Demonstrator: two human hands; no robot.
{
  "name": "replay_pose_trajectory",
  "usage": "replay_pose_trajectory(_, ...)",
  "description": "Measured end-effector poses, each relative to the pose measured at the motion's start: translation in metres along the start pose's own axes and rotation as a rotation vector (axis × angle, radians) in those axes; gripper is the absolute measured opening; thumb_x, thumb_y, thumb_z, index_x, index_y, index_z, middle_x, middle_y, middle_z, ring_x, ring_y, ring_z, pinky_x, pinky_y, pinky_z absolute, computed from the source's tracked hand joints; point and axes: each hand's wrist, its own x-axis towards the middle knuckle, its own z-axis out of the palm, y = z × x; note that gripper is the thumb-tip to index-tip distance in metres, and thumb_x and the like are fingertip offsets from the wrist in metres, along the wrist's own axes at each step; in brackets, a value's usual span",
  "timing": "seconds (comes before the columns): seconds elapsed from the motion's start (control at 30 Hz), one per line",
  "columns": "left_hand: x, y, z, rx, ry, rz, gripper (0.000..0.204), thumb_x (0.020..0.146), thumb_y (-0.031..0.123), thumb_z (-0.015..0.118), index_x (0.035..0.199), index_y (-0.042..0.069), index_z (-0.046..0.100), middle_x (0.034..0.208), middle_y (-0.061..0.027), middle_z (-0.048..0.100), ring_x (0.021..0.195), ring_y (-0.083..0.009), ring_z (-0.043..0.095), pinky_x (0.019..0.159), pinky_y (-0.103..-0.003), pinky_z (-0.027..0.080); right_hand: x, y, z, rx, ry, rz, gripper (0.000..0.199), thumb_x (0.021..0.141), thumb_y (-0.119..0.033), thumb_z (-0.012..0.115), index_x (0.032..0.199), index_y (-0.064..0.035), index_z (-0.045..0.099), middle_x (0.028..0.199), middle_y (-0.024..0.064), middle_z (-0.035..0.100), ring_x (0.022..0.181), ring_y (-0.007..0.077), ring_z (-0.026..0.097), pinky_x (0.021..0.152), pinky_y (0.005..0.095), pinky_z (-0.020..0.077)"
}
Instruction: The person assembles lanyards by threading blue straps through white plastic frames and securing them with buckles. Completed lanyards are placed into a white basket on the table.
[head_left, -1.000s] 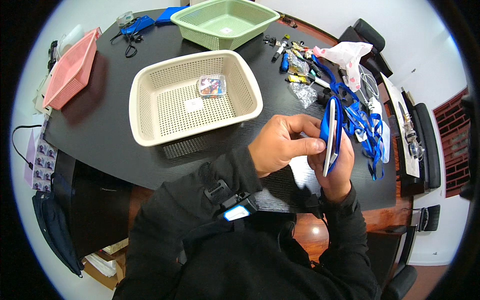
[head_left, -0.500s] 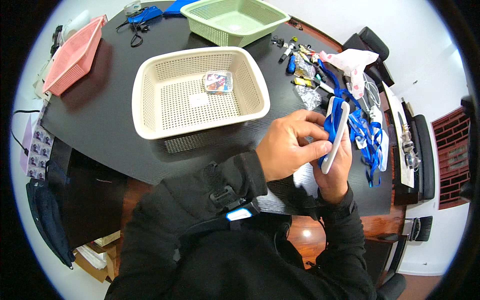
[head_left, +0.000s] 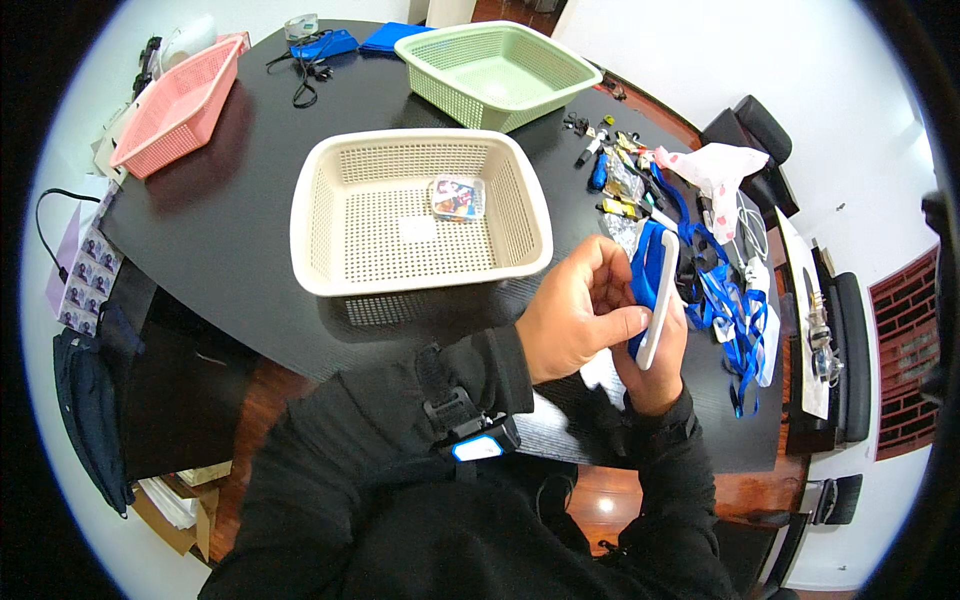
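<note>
In front of me, over the table's right part, a white-rimmed badge holder (head_left: 657, 310) is tilted on its edge, with a blue lanyard (head_left: 647, 268) lying wound over its face. My right hand (head_left: 652, 375) closes around the holder from below and behind, most of its fingers hidden. My left hand (head_left: 572, 312) is curled at the holder's left side. Its thumb and bent fingers grip the blue strap, the thumb tip touching near the white rim. Just left of the hands stands a cream basket (head_left: 318, 215) with a small clear box of colourful contents (head_left: 458, 198) inside.
More blue lanyards (head_left: 738, 325) lie tangled to the right, beside a pink-patterned white bag (head_left: 715, 170), pens and crinkled clear plastic (head_left: 622, 180). A green basket (head_left: 490, 100) stands at the back, a pink basket (head_left: 180, 115) far left, near a black cable (head_left: 305, 92).
The view has shifted, so the table appears lower. My left fingers have moved from across the holder's face to the strap at its left side. Both hands keep their hold.
</note>
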Motion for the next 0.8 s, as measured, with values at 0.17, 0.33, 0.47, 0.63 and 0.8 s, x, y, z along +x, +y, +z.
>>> replay_pose_trajectory(0.17,-0.004,-0.002,0.003,0.201,0.046,0.012,0.037,0.088,-0.001,0.07,0.121,0.0,0.053,0.103,-0.005,0.061,0.095,-0.012,0.063,0.083,-0.028,0.054,-0.003,0.002,-0.003,0.05,-0.063,-0.046,0.033,0.104,-0.018,0.051,0.135,-0.0056,0.048,0.11,0.0056,0.063,0.091,0.012,0.064,0.079,0.0267,0.0553)
replay_pose_trajectory(0.33,-0.004,-0.001,0.001,0.439,0.061,0.106,0.026,0.091,0.001,0.069,0.115,-0.001,0.06,0.106,-0.0051,0.063,0.097,-0.0123,0.063,0.087,-0.028,0.052,-0.005,0.001,-0.01,0.034,-0.05,-0.048,0.029,0.103,-0.02,0.054,0.128,-0.0069,0.048,0.097,0.0035,0.063,0.071,0.0082,0.061,0.057,0.0195,0.0506)
replay_pose_trajectory(0.47,-0.004,0.002,0.002,0.057,0.102,0.014,0.041,0.089,-0.001,0.071,0.125,-0.001,0.051,0.104,-0.0067,0.066,0.096,-0.0138,0.066,0.089,-0.029,0.053,-0.004,-0.005,-0.014,0.182,-0.133,-0.004,0.019,0.103,-0.02,0.054,0.117,-0.0096,0.048,0.094,0.006,0.066,0.059,0.0101,0.061,0.043,0.0216,0.0483)
replay_pose_trajectory(0.63,-0.001,0.0,0.001,-0.215,0.049,-0.189,0.031,0.088,0.0,0.073,0.116,-0.001,0.059,0.102,-0.0077,0.069,0.095,-0.0145,0.067,0.091,-0.03,0.053,-0.009,-0.007,-0.011,0.258,-0.121,-0.016,0.019,0.103,-0.02,0.054,0.117,-0.0094,0.049,0.104,0.0069,0.066,0.086,0.0138,0.068,0.066,0.0252,0.0592)
replay_pose_trajectory(0.8,-0.002,-0.005,-0.003,-0.198,-0.042,-0.228,0.015,0.089,0.002,0.072,0.101,0.001,0.063,0.101,-0.0064,0.069,0.092,-0.0135,0.066,0.089,-0.03,0.053,-0.006,-0.006,-0.013,0.235,-0.072,-0.009,0.021,0.102,-0.018,0.054,0.119,-0.0066,0.05,0.105,0.0083,0.064,0.088,0.015,0.067,0.073,0.0276,0.059)
